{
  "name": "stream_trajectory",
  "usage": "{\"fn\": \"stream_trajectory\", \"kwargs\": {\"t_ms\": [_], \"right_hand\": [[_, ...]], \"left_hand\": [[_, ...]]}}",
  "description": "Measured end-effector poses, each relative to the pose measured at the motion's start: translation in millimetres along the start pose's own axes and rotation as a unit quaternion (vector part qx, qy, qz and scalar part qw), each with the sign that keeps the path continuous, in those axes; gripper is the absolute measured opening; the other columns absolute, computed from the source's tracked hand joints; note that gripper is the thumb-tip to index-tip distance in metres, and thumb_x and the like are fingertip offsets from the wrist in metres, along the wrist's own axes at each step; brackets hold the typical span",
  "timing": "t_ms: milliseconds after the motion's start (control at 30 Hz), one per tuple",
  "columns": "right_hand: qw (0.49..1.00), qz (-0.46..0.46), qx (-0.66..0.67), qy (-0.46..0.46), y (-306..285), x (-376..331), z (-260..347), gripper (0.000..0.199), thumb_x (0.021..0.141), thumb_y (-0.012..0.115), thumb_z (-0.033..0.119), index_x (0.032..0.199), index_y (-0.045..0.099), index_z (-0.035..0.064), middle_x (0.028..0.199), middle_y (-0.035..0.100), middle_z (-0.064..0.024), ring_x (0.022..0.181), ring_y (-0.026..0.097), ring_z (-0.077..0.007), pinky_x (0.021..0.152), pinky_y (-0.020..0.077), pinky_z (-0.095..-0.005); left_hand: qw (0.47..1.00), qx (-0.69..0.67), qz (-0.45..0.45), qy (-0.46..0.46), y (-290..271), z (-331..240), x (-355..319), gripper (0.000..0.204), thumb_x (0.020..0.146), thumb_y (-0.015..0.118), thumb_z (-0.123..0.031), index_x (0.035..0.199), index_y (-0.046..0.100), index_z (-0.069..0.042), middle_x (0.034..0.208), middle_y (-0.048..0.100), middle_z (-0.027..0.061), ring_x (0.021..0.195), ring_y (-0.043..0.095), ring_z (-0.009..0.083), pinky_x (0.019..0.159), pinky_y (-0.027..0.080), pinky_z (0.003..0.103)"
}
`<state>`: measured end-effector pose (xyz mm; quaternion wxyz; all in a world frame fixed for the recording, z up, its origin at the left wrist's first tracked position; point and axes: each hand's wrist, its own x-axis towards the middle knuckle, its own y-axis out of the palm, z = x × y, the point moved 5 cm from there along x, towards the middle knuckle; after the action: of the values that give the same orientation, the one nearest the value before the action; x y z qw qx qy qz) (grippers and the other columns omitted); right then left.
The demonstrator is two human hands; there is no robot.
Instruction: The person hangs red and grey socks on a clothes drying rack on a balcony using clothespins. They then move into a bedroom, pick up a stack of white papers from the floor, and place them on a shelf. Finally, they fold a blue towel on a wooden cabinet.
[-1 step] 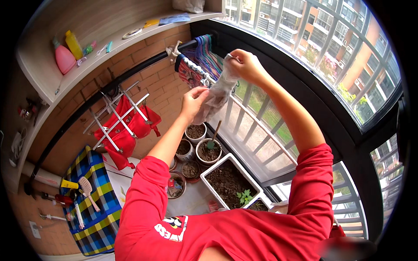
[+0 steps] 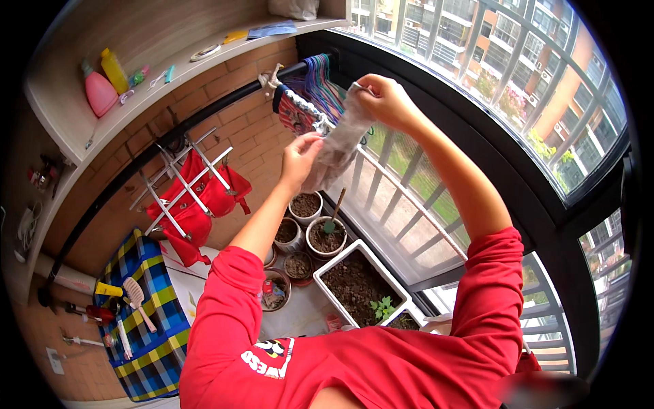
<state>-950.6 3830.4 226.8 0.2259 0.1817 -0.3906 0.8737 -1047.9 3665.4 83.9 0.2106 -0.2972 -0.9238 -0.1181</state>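
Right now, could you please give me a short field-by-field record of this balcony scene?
Left hand: grips the lower side of a grey cloth
Right hand: pinches the cloth's top by the clothesline
Nearby: coloured hangers on the black rail
Below: round pots, white planter with soil
Left: folded red rack, checked bag

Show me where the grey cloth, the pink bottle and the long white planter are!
grey cloth [image 2: 338, 146], head view, on the middle of the hanging fabric between the two hands.
pink bottle [image 2: 101, 94], head view, on its rounded body on the shelf.
long white planter [image 2: 338, 257], head view, on its near white rim.
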Motion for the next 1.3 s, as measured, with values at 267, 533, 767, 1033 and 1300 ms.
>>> {"fn": "stream_trajectory", "kwargs": {"t_ms": [267,533,767,1033,1300], "right_hand": [[0.988,0.056,0.053,0.133,-68,-35,22,0.020,0.083,0.055,0.017,0.098,0.059,0.0043,0.078,0.060,-0.0037,0.070,0.056,-0.0090,0.058,0.0467,-0.0228],[0.925,0.089,-0.368,0.003,-41,-85,-25,0.018,0.073,0.053,0.008,0.088,0.064,0.0085,0.086,0.061,-0.0142,0.084,0.060,-0.0299,0.070,0.0499,-0.0382],[0.885,0.280,-0.333,-0.168,0,-154,31,0.033,0.064,0.066,0.010,0.091,0.048,0.0048,0.091,0.050,-0.0111,0.085,0.053,-0.0268,0.075,0.0448,-0.0389],[0.925,-0.006,-0.290,-0.246,-40,-150,33,0.013,0.066,0.059,0.004,0.072,0.047,0.0052,0.070,0.046,-0.0082,0.065,0.053,-0.0237,0.052,0.0449,-0.0329],[0.895,0.054,-0.333,-0.291,-28,-164,20,0.013,0.068,0.059,0.010,0.076,0.049,0.0072,0.075,0.045,-0.0066,0.072,0.050,-0.0211,0.053,0.0439,-0.0299]], "left_hand": [[0.966,-0.141,0.182,-0.120,37,-44,-40,0.009,0.089,0.051,-0.010,0.097,0.051,-0.006,0.085,0.057,-0.0001,0.077,0.052,0.0050,0.067,0.042,0.019],[0.930,-0.130,0.218,-0.267,92,-19,-70,0.020,0.087,0.056,-0.018,0.103,0.053,-0.005,0.083,0.058,-0.0010,0.068,0.051,0.0035,0.058,0.040,0.016],[0.805,-0.269,0.316,-0.425,93,-16,-75,0.027,0.087,0.053,-0.015,0.109,0.054,0.001,0.099,0.062,0.0082,0.087,0.060,0.0142,0.076,0.049,0.028],[0.795,-0.339,0.306,-0.399,98,-33,-49,0.028,0.090,0.046,-0.012,0.114,0.049,0.002,0.107,0.059,0.0079,0.095,0.058,0.0154,0.085,0.045,0.030],[0.865,-0.072,0.305,-0.393,93,-12,-54,0.031,0.081,0.064,-0.025,0.103,0.058,-0.005,0.091,0.060,0.0018,0.084,0.056,0.0105,0.077,0.044,0.027]]}}
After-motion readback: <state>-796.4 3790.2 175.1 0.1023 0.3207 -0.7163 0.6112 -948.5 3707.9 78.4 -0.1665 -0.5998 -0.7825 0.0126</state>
